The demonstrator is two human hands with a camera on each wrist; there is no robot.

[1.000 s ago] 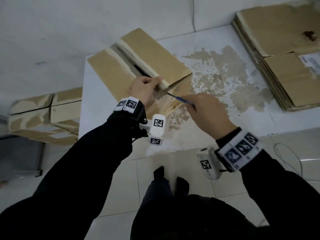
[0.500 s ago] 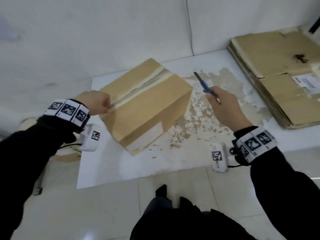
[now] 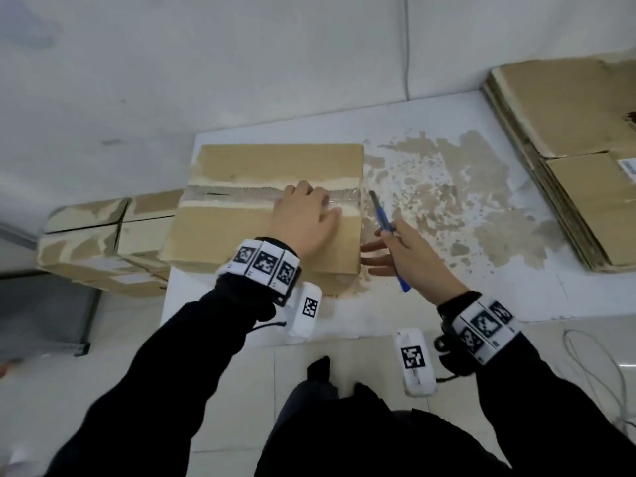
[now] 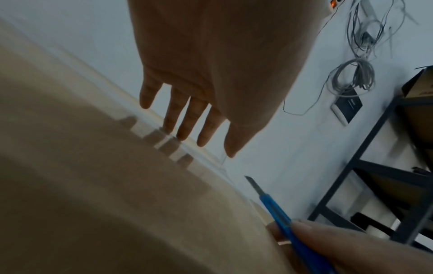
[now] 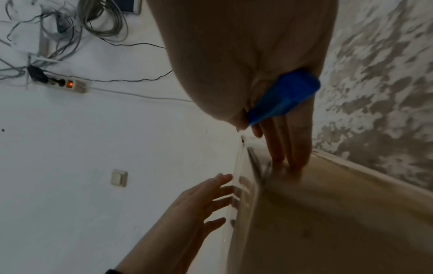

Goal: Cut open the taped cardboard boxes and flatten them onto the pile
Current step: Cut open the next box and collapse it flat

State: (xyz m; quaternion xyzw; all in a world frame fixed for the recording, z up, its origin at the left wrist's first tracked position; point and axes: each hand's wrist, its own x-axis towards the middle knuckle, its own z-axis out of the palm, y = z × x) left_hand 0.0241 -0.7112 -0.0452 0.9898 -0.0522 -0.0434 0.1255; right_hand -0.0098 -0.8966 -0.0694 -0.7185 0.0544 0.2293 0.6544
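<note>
Cardboard box (image 3: 241, 187) looks light and stiff, so the flat left hand (image 3: 303, 218) steadies its top while the right hand (image 3: 409, 256) pinches the blue knife (image 3: 387, 228) beside the glossy tape (image 3: 241, 193).

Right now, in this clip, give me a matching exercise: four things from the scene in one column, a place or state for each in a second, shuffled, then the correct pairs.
Things
1. left hand
2. blue utility knife
3. flattened cardboard pile
4. taped cardboard box

Places or states
A. stacked at the table's far right
B. flat on the box top, fingers straight, over the tape seam
C. held in the right hand, blade tip beside the box's right edge
D. upright on the table, seam tape partly split at its left end

Pairs: 1-B, 2-C, 3-A, 4-D
</note>
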